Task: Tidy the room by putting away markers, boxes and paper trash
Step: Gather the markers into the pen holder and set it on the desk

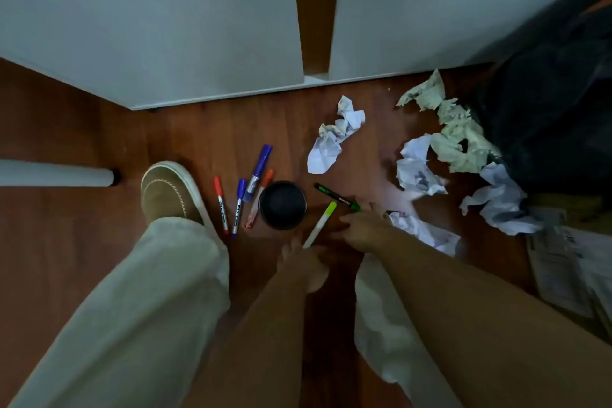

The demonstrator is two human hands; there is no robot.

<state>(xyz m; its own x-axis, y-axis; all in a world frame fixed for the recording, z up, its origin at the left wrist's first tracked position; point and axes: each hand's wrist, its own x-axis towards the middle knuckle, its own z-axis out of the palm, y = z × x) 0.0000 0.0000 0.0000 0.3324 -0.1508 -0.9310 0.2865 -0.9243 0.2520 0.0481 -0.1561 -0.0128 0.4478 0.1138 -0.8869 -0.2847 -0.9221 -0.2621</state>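
My left hand [303, 263] holds a white pen with a lime-green cap [320, 224], its cap pointing toward the black round cup [282, 204] standing on the wooden floor. My right hand [364, 225] pinches the green end of a black-and-green marker [334, 196] lying right of the cup. Left of the cup lie a red marker [220, 204], a small blue marker [239, 205], a large blue marker [259, 172] and an orange marker [260, 197]. Crumpled paper lies about: one wad [334, 134] behind the cup, several [420, 172] to the right, one [424, 230] beside my right wrist.
My left shoe [170, 192] and trouser leg stand left of the markers. White cabinet doors [165, 26] rise behind. A white table leg [56, 173] is at the left. A dark bag [546, 109] and flat printed papers [569, 262] lie at the right.
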